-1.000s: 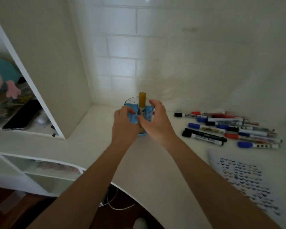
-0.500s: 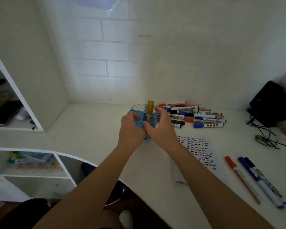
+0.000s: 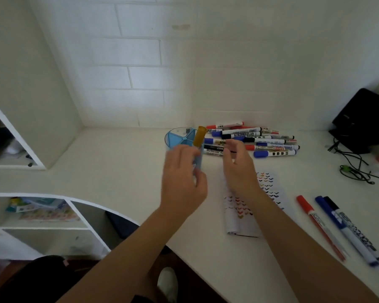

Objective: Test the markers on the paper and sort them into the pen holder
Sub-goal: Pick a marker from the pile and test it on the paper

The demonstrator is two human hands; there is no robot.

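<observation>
Standing on the white table [image 3: 118, 162] at the 12 o'clock side of both hands is the blue pen holder [image 3: 173, 141], a round tub split into wedge compartments. One gold-capped marker [image 3: 199, 136] sits in the compartment at the holder's 3 o'clock side, cap up and leaning slightly to the right.

The left hand [image 3: 182, 184] covers the holder's near wall, its fingers lying up against the plastic and the thumb tucked at the 5 o'clock edge. Motion blur hides whether it actually grips the tub. The right hand [image 3: 239, 169] hovers apart from the holder at its 4 o'clock, with fingers loosely curled and nothing visible in them.

A pile of markers [image 3: 263, 141] with red, blue and black caps lies on the table at the holder's 3 o'clock, just beyond the right hand's fingertips. The paper [image 3: 269, 182], covered with rows of small coloured ticks, lies at 5 o'clock from the holder, partly under the right forearm.

Three more markers lie side by side, well apart from the pile, at the table's 4 o'clock: a red marker [image 3: 321, 227], a blue marker [image 3: 346, 231] and a black marker [image 3: 356, 228].

A black device [image 3: 359, 121] with trailing cables sits at the far 2 o'clock corner. Open white shelves [image 3: 42, 226] hold oddments at 8 o'clock.
</observation>
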